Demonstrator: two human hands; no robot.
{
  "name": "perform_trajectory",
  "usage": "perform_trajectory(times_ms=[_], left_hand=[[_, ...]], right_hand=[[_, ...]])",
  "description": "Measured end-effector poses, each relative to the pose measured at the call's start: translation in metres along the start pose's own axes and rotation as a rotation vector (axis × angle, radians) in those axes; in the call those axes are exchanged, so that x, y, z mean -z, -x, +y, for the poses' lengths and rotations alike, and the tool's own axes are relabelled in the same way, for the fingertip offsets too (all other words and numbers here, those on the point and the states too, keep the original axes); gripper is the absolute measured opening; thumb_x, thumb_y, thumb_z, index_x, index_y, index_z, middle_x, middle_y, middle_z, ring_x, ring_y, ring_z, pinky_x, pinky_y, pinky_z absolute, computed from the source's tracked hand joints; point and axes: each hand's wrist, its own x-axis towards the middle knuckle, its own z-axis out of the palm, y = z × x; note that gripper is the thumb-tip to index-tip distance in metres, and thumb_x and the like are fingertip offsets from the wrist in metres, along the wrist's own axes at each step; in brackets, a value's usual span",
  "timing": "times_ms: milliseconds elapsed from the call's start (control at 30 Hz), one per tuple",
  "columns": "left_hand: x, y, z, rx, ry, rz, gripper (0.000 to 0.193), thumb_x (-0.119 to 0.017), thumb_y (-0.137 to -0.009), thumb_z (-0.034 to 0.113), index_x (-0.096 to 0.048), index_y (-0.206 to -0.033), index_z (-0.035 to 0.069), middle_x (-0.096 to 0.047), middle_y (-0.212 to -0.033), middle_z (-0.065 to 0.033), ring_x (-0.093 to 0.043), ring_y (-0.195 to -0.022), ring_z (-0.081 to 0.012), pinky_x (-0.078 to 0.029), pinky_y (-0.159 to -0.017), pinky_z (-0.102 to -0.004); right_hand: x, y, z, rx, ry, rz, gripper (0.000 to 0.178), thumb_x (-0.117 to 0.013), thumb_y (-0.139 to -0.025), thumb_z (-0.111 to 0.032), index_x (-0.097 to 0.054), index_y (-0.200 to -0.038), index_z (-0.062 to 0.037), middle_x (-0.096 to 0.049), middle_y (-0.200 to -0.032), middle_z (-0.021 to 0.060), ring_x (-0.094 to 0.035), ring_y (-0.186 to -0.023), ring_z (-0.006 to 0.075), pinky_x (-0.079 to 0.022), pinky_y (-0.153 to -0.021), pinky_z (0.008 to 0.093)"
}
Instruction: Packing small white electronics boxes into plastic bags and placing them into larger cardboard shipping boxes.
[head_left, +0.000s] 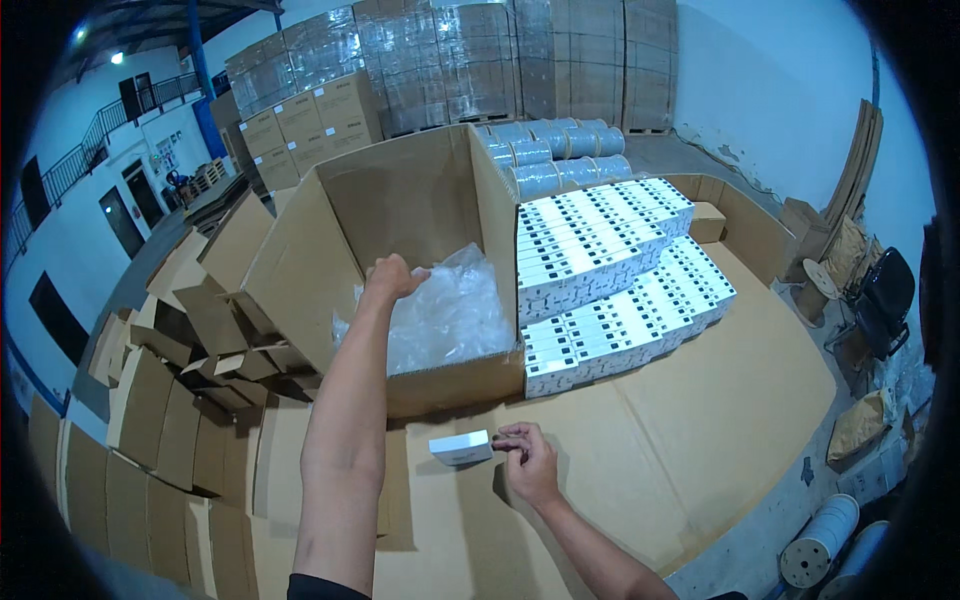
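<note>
My left hand [393,278] reaches into a large brown carton [285,265], over a heap of clear plastic bags [448,312]. Its fingers are curled down and partly hidden, so whatever they grip does not show. A small white box [461,447] is in front of the carton, above the cardboard surface [700,440]. Close to that box's right end is my right hand [528,462], its fingers slightly bent and apart from the thumb. I cannot tell whether the fingertips touch the box.
White boxes [600,300] stand in stacked rows right of the carton. Folded cardboard pieces [160,420] crowd the left. Behind are wire spools [570,175] and wrapped pallets [440,65]. A black chair [885,290] and more spools [820,540] are at the right.
</note>
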Motion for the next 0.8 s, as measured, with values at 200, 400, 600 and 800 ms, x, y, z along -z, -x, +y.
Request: perform_trajectory(times_ms=[200,400,600,800], left_hand=[[0.007,-0.03,-0.002,0.025,0.099,-0.226,0.041,-0.086,-0.071,0.03,-0.077,-0.097,-0.001,-0.076,-0.105,-0.0194,-0.074,-0.097,-0.0326,-0.058,-0.089,-0.042],[0.017,-0.041,-0.032,0.012,0.49,0.003,0.03,-0.089,-0.07,0.017,-0.072,-0.091,0.004,-0.073,-0.093,-0.0123,-0.07,-0.087,-0.0235,-0.055,-0.08,-0.0384],[0.074,0.017,-0.003,-0.136,1.021,0.019,0.02,-0.082,-0.083,0.004,-0.067,-0.096,0.004,-0.067,-0.089,-0.0034,-0.06,-0.081,-0.0108,-0.05,-0.074,-0.0268],[0.116,0.151,0.03,-0.233,1.338,0.082,0.03,-0.082,-0.085,0.005,-0.065,-0.109,-0.001,-0.068,-0.104,-0.0042,-0.062,-0.097,-0.012,-0.048,-0.088,-0.0262]], right_hand=[[0.004,-0.006,-0.003,-0.011,0.016,0.005,0.031,-0.039,-0.085,0.012,-0.054,-0.112,0.0065,-0.071,-0.103,0.017,-0.076,-0.095,0.0258,-0.06,-0.081,0.0331],[0.003,-0.002,-0.003,0.009,0.028,-0.015,0.032,-0.04,-0.084,0.013,-0.054,-0.111,0.0057,-0.071,-0.103,0.0166,-0.077,-0.094,0.0251,-0.06,-0.079,0.0335],[0.002,0.001,0.001,-0.027,-0.03,0.041,0.029,-0.045,-0.085,0.009,-0.055,-0.112,0.0024,-0.073,-0.096,0.0158,-0.077,-0.093,0.0249,-0.059,-0.08,0.0341],[0.003,0.007,0.019,0.089,0.056,0.088,0.023,-0.046,-0.088,0.008,-0.054,-0.109,0.0036,-0.072,-0.092,0.0144,-0.076,-0.089,0.0224,-0.058,-0.079,0.0316]])
